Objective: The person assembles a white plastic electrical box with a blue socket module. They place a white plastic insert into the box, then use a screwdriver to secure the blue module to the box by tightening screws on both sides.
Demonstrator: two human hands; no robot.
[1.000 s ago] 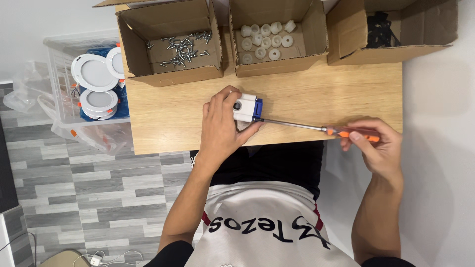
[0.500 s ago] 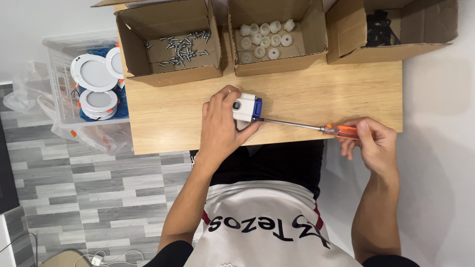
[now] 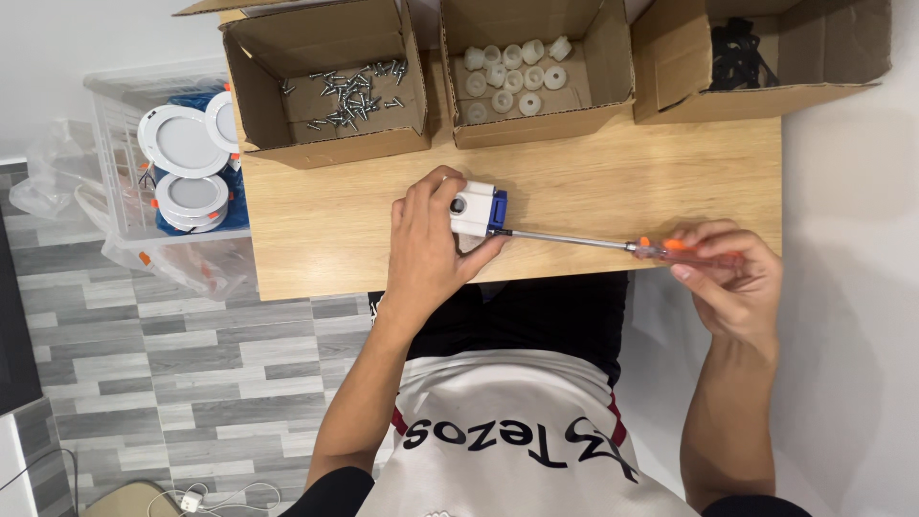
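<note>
My left hand (image 3: 429, 244) grips a small white box with a blue end (image 3: 477, 208) and presses it on the wooden table (image 3: 325, 230). A long screwdriver (image 3: 574, 239) with a metal shaft and orange handle lies level, its tip at the blue end of the box. My right hand (image 3: 729, 278) holds the handle with its fingertips, past the table's right front corner.
Three open cardboard boxes stand along the table's far edge: one with loose screws (image 3: 349, 91), one with white round plastic parts (image 3: 512, 77), one with black parts (image 3: 737, 53). Left of the table, a clear plastic bin (image 3: 120, 201) holds round white downlights (image 3: 182, 144).
My right hand's fingers have shifted around the orange handle, turning it, and the hand sits slightly lower. The left hand and the box have stayed put.
</note>
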